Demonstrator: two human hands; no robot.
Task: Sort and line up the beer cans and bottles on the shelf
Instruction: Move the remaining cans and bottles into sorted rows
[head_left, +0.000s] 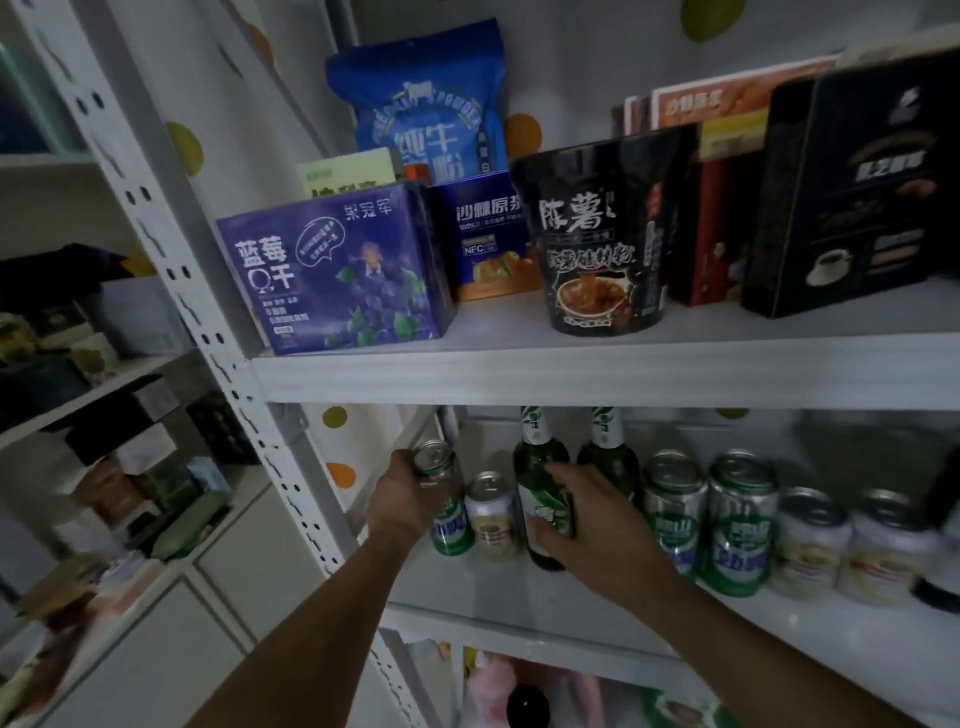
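Right grip (587, 525) is curled round the belly of a green bottle (540, 457). Left grip (410, 493) wraps the upper part of a green can (435, 460) at the left end of the lower shelf (519, 597). A pale can (491, 514) stands between them, close against both, so a sideways shift of either could, I judge, knock it over. The bottle's neck runs up behind the shelf board (571, 374) above, and a straight lift might strike it.

Further right stand a second bottle (608, 457), two green-labelled cans (740, 519), then two white cans (810, 540). The kinds are mixed at the left. The cans have silver tops, and the glass is dark green, glossy and likely slippery.
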